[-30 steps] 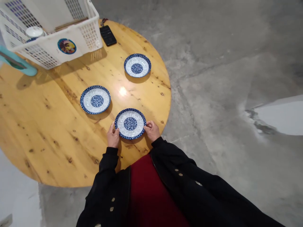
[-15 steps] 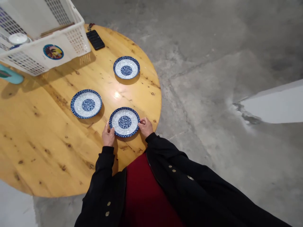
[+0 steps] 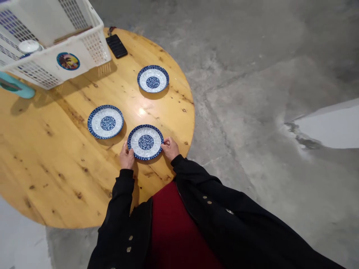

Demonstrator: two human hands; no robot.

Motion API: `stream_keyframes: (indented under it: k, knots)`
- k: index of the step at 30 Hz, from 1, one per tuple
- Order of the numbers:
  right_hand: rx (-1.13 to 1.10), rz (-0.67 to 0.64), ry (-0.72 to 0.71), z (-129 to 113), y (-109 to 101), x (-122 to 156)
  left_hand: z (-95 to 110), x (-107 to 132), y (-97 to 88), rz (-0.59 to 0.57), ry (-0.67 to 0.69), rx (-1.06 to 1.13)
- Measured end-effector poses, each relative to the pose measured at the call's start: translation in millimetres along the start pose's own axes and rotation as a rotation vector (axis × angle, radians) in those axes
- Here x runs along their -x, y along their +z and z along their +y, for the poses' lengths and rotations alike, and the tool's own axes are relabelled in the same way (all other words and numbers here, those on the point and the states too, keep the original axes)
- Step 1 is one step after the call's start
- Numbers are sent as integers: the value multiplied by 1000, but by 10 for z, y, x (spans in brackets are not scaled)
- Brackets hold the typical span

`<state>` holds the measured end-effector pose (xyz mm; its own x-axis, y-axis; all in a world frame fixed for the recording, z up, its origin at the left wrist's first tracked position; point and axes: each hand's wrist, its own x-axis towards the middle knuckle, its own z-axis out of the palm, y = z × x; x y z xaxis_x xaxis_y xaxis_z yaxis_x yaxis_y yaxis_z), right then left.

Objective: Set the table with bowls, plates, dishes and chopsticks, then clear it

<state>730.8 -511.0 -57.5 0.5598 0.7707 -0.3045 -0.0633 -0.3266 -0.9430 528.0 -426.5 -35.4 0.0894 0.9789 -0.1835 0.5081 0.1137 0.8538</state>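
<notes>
Three blue-and-white patterned plates lie on a round wooden table (image 3: 56,164). The nearest plate (image 3: 146,142) sits close to the table's front edge. My left hand (image 3: 126,157) grips its left rim with curled fingers, and my right hand (image 3: 169,147) pinches its right rim. A second plate (image 3: 105,121) lies to the left and slightly farther. The third plate (image 3: 153,79) rests farther back, toward the table's right side.
A white plastic basket (image 3: 70,59) with a round sticker stands at the back left, holding a white cup (image 3: 29,46). A black phone-like device (image 3: 116,46) lies behind it. A teal object (image 3: 17,87) sits at the far left. Bare concrete floor (image 3: 266,93) spreads right.
Both hands stay on the nearest plate's rim. The plate has shifted a little farther onto the table; the view has swung slightly.
</notes>
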Motion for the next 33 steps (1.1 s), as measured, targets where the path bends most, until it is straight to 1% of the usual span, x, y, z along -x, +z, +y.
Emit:
stream_keyframes:
  k: [6, 10, 12, 15, 18, 21, 24, 26, 28, 31, 33]
  knots:
    - [11, -45, -13, 26, -58, 48, -2, 45, -15, -22, -40, -32]
    - [-76, -75, 50, 52, -96, 109, -11, 109, 1, -25, -30, -7]
    - [-128, -61, 78, 64, -111, 135, -23, 139, 4, -16, -43, 30]
    - [-197, -1, 116, 91, -166, 172, -34, 185, -5, -34, -116, 136]
    - [-246, 79, 161, 136, -292, 215, -34, 247, -10, -76, -197, 250]
    - [-259, 156, 184, 193, -478, 274, -42, 308, 4, -71, -226, 321]
    - [-257, 185, 199, 251, -671, 360, -70, 317, -2, -51, -263, 364]
    - [-263, 203, 204, 283, -774, 434, -92, 269, -62, -2, -303, 401]
    - [-271, 229, 196, 312, -853, 517, -110, 178, -182, 87, -323, 431]
    - [-266, 250, 191, 358, -931, 640, -117, 20, -417, 207, -296, 432]
    - [-254, 259, 205, 394, -960, 715, -114, -45, -540, 228, -267, 415]
